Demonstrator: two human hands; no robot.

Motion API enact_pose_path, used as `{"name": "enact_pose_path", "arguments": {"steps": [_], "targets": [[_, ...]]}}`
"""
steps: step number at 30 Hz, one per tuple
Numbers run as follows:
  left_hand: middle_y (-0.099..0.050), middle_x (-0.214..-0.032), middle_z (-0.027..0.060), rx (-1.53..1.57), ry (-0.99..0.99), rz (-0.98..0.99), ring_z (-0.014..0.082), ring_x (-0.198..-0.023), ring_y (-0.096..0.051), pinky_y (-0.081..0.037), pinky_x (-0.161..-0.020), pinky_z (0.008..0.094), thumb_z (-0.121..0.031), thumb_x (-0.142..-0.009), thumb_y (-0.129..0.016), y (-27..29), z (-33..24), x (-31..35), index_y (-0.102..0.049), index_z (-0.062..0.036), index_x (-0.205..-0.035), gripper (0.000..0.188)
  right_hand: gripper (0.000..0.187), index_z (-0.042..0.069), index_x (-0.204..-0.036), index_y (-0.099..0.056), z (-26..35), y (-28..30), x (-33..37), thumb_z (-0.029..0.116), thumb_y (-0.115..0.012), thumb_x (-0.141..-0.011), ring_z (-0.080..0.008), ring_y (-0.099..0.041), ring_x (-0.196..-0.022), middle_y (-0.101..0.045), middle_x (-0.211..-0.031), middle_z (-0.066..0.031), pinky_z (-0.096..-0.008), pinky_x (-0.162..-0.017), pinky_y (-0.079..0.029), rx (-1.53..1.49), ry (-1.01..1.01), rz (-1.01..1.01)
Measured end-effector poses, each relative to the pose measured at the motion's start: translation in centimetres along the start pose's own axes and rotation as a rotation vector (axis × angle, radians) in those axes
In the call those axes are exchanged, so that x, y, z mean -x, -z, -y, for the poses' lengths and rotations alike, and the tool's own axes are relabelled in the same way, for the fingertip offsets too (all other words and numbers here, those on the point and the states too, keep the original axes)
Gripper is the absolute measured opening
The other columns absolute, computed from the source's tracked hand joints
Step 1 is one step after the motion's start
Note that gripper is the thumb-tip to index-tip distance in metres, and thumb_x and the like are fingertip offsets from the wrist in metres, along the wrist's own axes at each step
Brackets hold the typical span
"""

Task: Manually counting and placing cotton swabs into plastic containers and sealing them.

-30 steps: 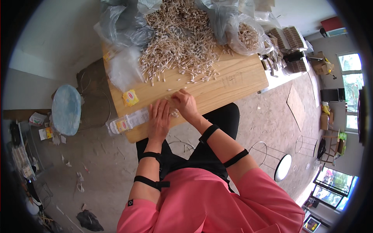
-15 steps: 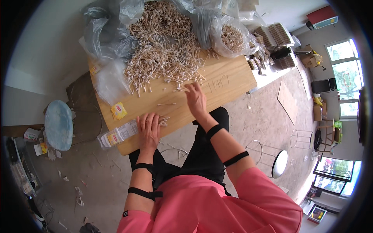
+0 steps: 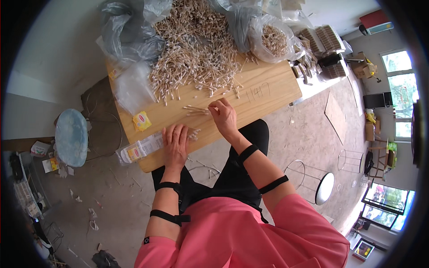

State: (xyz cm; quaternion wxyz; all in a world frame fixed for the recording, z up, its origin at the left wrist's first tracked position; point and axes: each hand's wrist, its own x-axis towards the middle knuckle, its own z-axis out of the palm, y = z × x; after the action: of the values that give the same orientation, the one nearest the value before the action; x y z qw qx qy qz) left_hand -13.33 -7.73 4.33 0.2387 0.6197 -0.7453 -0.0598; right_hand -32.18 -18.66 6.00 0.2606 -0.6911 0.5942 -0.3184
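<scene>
My left hand (image 3: 176, 144) rests near the table's front edge with its fingers curled over a small bundle of cotton swabs (image 3: 193, 133); their tips stick out on its right side. Beneath and left of that hand lies a clear printed packet (image 3: 151, 142) with a yellow label. My right hand (image 3: 224, 118) pinches a few cotton swabs (image 3: 195, 110) by their right ends, just above the wooden table (image 3: 277, 85). Beyond both hands spreads a big loose heap of cotton swabs (image 3: 196, 62).
Yellow label cards (image 3: 141, 121) and clear plastic bags (image 3: 132, 89) lie at the left of the table. A bag of swabs (image 3: 273, 41) stands at the back right. A blue-topped stool (image 3: 71, 137) is at the left, a white-topped stool (image 3: 325, 188) at the right.
My right hand has come nearer and a little left from the heap's edge, and now pinches several swabs. The left hand stays over its bundle. The whole view has shifted slightly.
</scene>
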Motion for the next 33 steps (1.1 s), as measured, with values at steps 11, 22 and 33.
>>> {"name": "enact_pose_path", "arguments": {"steps": [11, 22, 33], "targets": [[-0.048, -0.136, 0.0054, -0.012, -0.002, 0.001, 0.0263, -0.133, -0.04, -0.025, -0.117, 0.0518, -0.011, -0.086, -0.065, 0.1, 0.0, 0.0, -0.054, -0.0085, -0.131, 0.047, 0.012, 0.009, -0.092, -0.069, 0.3, -0.8, 0.3, 0.018, -0.064, -0.087, -0.03, -0.065, -0.084, -0.062, -0.096, -0.0083, -0.041, -0.07, -0.053, 0.138, 0.187, 0.107], [-0.045, -0.146, 0.0034, -0.069, -0.021, 0.038, 0.0269, -0.139, -0.035, -0.022, -0.119, 0.052, -0.016, -0.092, -0.059, -0.1, 0.2, 0.2, -0.049, -0.0088, -0.14, 0.049, 0.011, 0.007, -0.086, -0.07, 2.3, -3.0, 2.5, 0.017, -0.067, -0.083, -0.0325, -0.065, -0.079, -0.063, -0.092, -0.0101, -0.0418, -0.069, -0.053, 0.079, 0.125, 0.174], [-0.043, -0.149, -0.001, -0.068, -0.019, 0.055, 0.0265, -0.141, -0.033, -0.021, -0.119, 0.0526, -0.016, -0.093, -0.058, 0.1, 0.1, -0.1, -0.053, -0.0099, -0.138, 0.046, 0.012, 0.002, -0.086, -0.07, 0.8, -1.5, 2.3, 0.011, -0.073, -0.077, -0.0273, -0.064, -0.071, -0.063, -0.084, -0.012, -0.0366, -0.065, -0.051, -0.018, 0.074, 0.169]]}}
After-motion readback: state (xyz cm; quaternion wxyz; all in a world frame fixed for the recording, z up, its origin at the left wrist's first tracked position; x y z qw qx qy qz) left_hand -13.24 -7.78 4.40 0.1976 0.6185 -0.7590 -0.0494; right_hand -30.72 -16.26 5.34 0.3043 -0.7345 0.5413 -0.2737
